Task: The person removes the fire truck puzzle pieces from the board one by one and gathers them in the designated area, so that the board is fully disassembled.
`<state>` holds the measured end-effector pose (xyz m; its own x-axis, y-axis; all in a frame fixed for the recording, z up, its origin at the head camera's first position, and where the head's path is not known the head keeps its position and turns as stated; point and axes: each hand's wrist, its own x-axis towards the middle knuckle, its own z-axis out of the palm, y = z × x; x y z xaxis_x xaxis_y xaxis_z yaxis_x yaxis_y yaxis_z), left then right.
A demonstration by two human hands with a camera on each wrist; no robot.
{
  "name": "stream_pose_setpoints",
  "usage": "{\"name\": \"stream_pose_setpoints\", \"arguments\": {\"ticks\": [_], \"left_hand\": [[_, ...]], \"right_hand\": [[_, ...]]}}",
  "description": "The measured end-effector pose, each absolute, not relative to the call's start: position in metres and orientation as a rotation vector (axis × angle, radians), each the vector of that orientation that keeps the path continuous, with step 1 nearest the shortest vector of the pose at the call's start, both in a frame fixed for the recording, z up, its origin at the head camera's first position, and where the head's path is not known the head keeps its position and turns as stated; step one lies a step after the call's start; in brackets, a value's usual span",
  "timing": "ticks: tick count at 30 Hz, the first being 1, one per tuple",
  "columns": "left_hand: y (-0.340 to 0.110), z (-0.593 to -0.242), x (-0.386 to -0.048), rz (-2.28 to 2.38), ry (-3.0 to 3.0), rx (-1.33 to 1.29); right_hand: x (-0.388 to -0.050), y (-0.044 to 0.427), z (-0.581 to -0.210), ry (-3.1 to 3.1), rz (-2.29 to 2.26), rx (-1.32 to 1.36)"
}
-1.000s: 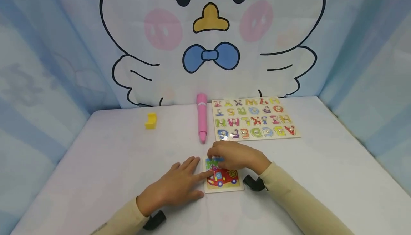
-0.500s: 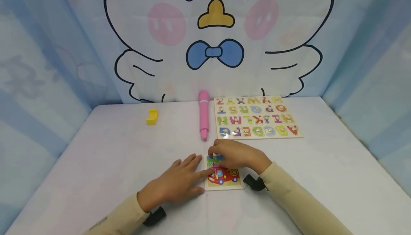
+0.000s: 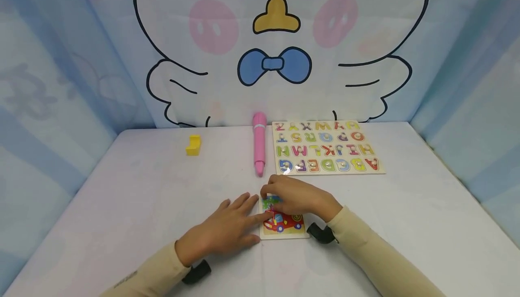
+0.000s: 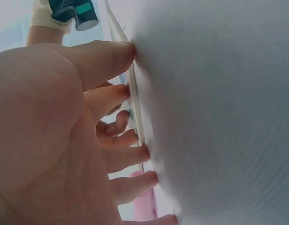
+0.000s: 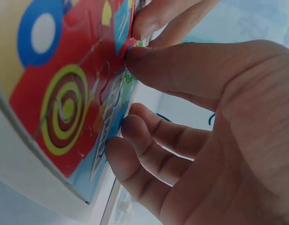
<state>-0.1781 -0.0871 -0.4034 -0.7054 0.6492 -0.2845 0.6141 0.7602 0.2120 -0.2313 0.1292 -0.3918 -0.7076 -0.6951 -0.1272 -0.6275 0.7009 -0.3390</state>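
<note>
A small wooden jigsaw puzzle (image 3: 286, 231) with a red fire truck picture lies flat in front of me. Its pieces sit inside a pale frame, with seams visible in the right wrist view. My left hand (image 3: 225, 229) rests at the puzzle's left side, fingers spread; its index fingertip touches the picture and its thumb is at the frame's edge. Over the top part of the puzzle, my right hand (image 3: 300, 195) has curled fingers at the upper edge and its thumb (image 5: 149, 65) on the picture. That hand hides the upper right of the puzzle in the head view.
Beyond the hands lies an alphabet board (image 3: 328, 148) with several coloured letters. To its left is a pink marker-shaped pen (image 3: 259, 146). Farther left sits a small yellow block (image 3: 193, 145). A printed curtain (image 3: 272, 94) closes off the table's (image 3: 122, 197) back.
The head view has tilted down slightly, so everything sits a little differently in the frame. Both hands keep nearly the same pose on the puzzle, with only slight right-hand finger movement.
</note>
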Motion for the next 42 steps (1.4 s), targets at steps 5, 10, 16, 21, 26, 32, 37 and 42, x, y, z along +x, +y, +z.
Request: {"name": "stream_pose_setpoints", "arguments": {"ticks": [5,10,16,21,26,32,37,42], "left_hand": [[-0.0872,-0.4064,-0.1768,0.169,2.621,0.974],[-0.0877,-0.4081,-0.1757,0.196,2.63,0.986],[-0.0866,-0.4079,-0.1761,0.196,2.622,0.985],[-0.0856,-0.4075,-0.1764,0.175,2.61,0.964],[-0.0858,-0.4085,-0.1762,0.168,2.608,0.96],[-0.0856,-0.4094,-0.1761,0.171,2.604,0.952],[-0.0847,-0.4081,-0.1762,0.171,2.598,0.943],[-0.085,-0.4075,-0.176,0.178,2.592,0.93]], "right_hand": [[-0.2309,0.1285,-0.3931,2.689,-0.385,-1.081],[-0.2305,0.1276,-0.3923,2.707,-0.358,-1.084],[-0.2303,0.1278,-0.3912,2.713,-0.333,-1.087],[-0.2291,0.127,-0.3907,2.733,-0.284,-1.079],[-0.229,0.1263,-0.391,2.745,-0.234,-1.072],[-0.2311,0.1272,-0.3913,2.722,-0.25,-1.062],[-0.234,0.1283,-0.3907,2.688,-0.286,-1.028],[-0.2352,0.1286,-0.3936,2.677,-0.299,-1.05]]}}
